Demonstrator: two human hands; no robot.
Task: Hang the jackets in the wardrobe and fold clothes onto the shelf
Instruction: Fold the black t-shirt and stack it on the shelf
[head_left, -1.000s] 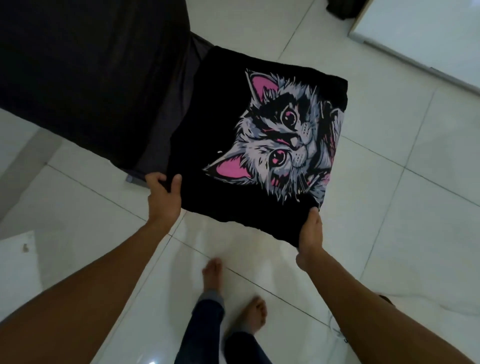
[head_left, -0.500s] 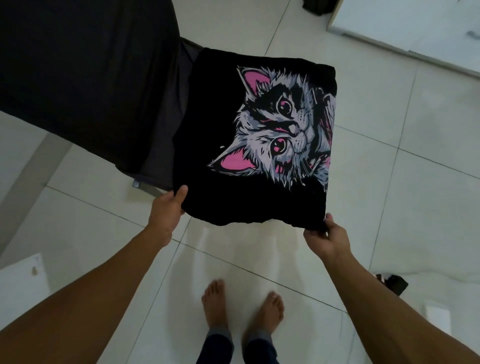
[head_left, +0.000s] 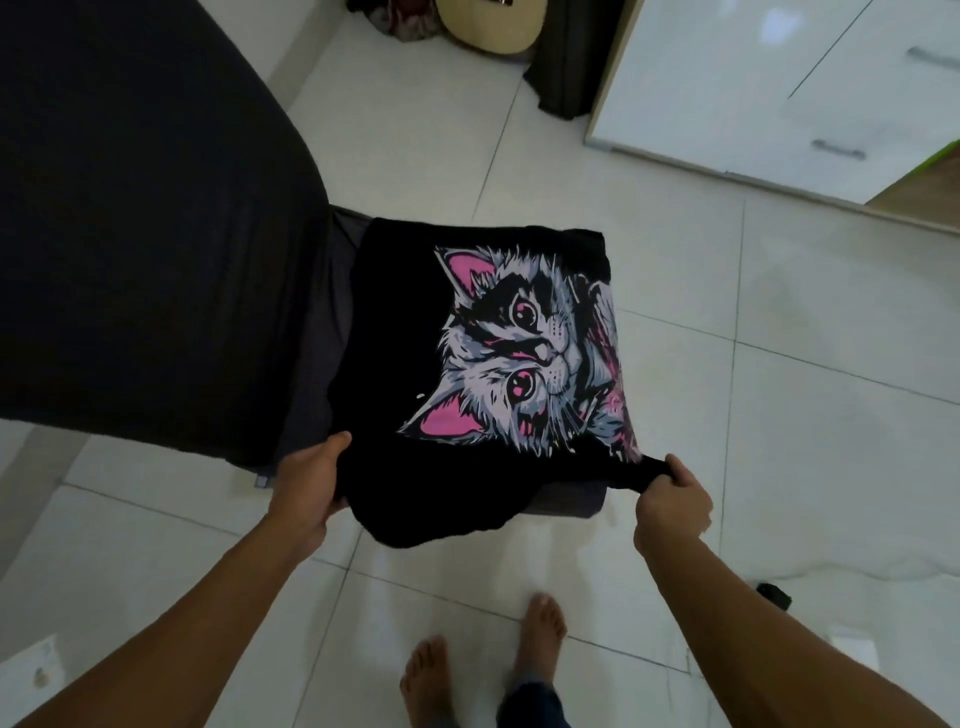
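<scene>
While both hands carry the folded shirt above the tiled floor, just right of the dark bed, the left hand grips its near-left edge and the right hand pinches a bunched near-right corner. That one-corner pinch could let the near edge sag and the folds slip open before reaching the wardrobe, far right.
</scene>
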